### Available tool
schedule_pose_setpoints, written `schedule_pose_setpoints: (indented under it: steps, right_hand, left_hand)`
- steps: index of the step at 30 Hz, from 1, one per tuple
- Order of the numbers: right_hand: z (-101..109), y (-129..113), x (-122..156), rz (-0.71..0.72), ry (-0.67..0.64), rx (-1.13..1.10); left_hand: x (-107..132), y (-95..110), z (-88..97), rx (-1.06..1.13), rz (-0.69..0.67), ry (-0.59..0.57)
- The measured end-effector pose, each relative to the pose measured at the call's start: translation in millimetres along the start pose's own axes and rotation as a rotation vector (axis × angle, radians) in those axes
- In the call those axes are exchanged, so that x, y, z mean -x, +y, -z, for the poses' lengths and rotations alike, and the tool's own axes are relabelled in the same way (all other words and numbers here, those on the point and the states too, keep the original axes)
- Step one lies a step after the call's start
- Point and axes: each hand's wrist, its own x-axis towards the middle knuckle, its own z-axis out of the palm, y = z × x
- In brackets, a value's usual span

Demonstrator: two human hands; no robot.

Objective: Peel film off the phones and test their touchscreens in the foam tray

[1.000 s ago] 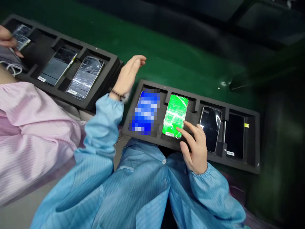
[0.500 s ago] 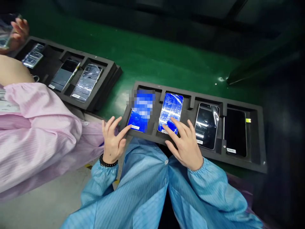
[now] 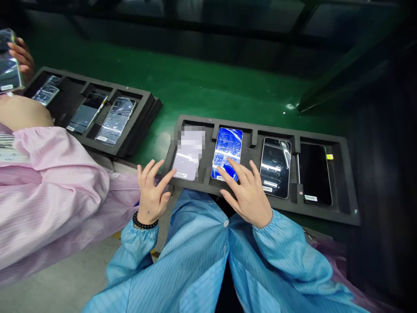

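Observation:
A dark foam tray (image 3: 208,188) with several compartments lies in front of me, a phone in each. My left hand (image 3: 152,191), fingers apart, has its index fingertip at the lower left corner of the leftmost phone (image 3: 187,161), whose screen is pale and partly pixelated. My right hand (image 3: 249,191) is spread over the lower part of the second phone (image 3: 227,145), which shows a bright blue screen under creased film. Its fingertips appear to touch the glass. Right of it lie a dark phone with reflections (image 3: 276,167) and a black-screened phone (image 3: 314,174).
At the left, a co-worker in a pink sleeve (image 3: 65,161) holds a phone (image 3: 9,65) in a hand (image 3: 24,56). Beside them a stacked foam tray (image 3: 143,104) carries several film-covered phones. Both trays lie on a green surface (image 3: 195,82). A yellow tag (image 3: 329,157) sits by the rightmost phone.
The leftmost phone's screen has turned from blue to pale white. My hands keep nearly the same pose over the phones. The co-worker's held phone has come further into view.

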Motion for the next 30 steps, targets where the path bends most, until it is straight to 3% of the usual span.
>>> schedule_pose_setpoints:
  steps: [3, 8, 14, 17, 19, 22, 24, 27, 30]
  right_hand:
    - [1, 1, 0, 0.01, -0.023, 0.004]
    - [-1, 1, -1, -0.048, 0.024, -0.047]
    - [3, 0, 3, -0.089, 0.03, -0.172]
    - [17, 16, -7, -0.196, 0.101, -0.309]
    - [26, 35, -23, -0.289, 0.1, -0.281]
    - [31, 65, -56, -0.4, -0.07, -0.144]
    - [29, 77, -77, -0.384, -0.115, -0.111]
    - [21, 79, -94, -0.362, -0.138, -0.061]
    - [16, 72, -95, -0.355, -0.14, -0.027]
  left_hand:
    - [1, -2, -0.4, -0.001, -0.009, -0.045]
    - [2, -1, -1.2, 0.038, 0.064, 0.05]
    - [1, 0, -2.0, 0.061, 0.058, 0.031]
    - [-13, 8, -0.3, 0.13, 0.094, 0.063]
    - [-29, 18, -1.4, 0.192, 0.098, 0.087]
    - [-57, 39, -11.5, 0.262, 0.028, 0.007]
    - [-74, 54, -24.6, 0.272, -0.016, -0.108]
    - [-91, 71, -48.0, 0.267, -0.018, -0.261]
    - [-100, 80, -64.7, 0.294, 0.028, -0.329]
